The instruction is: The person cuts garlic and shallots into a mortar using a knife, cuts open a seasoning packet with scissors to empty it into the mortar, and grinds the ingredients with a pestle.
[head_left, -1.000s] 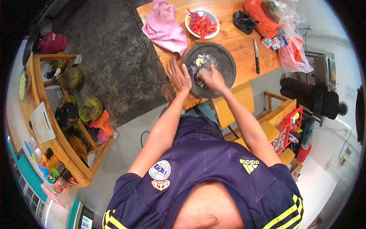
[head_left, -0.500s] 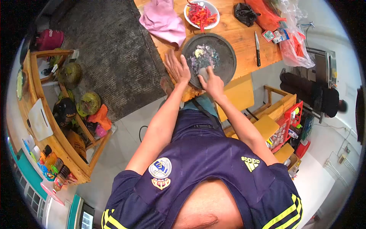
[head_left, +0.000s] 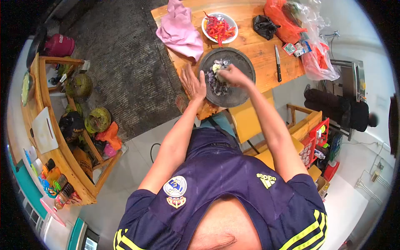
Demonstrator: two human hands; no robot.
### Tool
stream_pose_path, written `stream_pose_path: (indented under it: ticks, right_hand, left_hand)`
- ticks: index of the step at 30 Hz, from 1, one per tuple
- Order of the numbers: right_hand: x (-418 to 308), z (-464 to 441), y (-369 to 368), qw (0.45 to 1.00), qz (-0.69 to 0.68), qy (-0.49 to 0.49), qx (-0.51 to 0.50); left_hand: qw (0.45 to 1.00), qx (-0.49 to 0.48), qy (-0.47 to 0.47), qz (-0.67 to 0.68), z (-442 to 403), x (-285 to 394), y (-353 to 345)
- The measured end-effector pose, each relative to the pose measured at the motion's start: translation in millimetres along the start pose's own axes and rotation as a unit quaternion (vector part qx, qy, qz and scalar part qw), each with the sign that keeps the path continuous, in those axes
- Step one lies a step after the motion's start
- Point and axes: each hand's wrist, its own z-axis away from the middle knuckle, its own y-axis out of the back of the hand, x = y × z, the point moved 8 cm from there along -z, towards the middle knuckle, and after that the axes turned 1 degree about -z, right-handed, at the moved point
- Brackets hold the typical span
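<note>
A wide dark stone mortar (head_left: 245,62) sits on the wooden table, with crushed purple and pale bits that look like shallots and garlic (head_left: 217,86) in its bowl. My right hand (head_left: 235,76) is closed around a grey stone pestle, mostly hidden by the fingers, over the upper middle of the mortar. At the mortar's left side, my left hand (head_left: 193,83) has its fingers stretched out, near the table edge; it holds nothing.
A white bowl of red chillies (head_left: 220,29) stands beyond the mortar, beside a pink cloth (head_left: 180,31). Rightward lie a knife (head_left: 278,62), a black plastic bag (head_left: 265,27) and red and clear bags (head_left: 318,58). Another person (head_left: 333,104) is at the far right.
My right hand has moved up and away from me across the mortar, with the pestle in it. The left hand stays at the mortar's left side. The view has shifted slightly.
</note>
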Motion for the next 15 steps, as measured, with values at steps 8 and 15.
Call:
stream_pose_path:
  ticks: [8,15]
  right_hand:
    - [-31.6,-44.2,33.6,0.991,0.056,0.099,0.075]
    - [-66.3,-9.3,9.5,0.954,0.254,0.156,-0.023]
  left_hand:
    - [0.969,-0.219,-0.101,-0.043,32.6,-7.3,5.2]
    - [0.96,-0.249,-0.098,-0.08,33.8,-9.0,1.7]
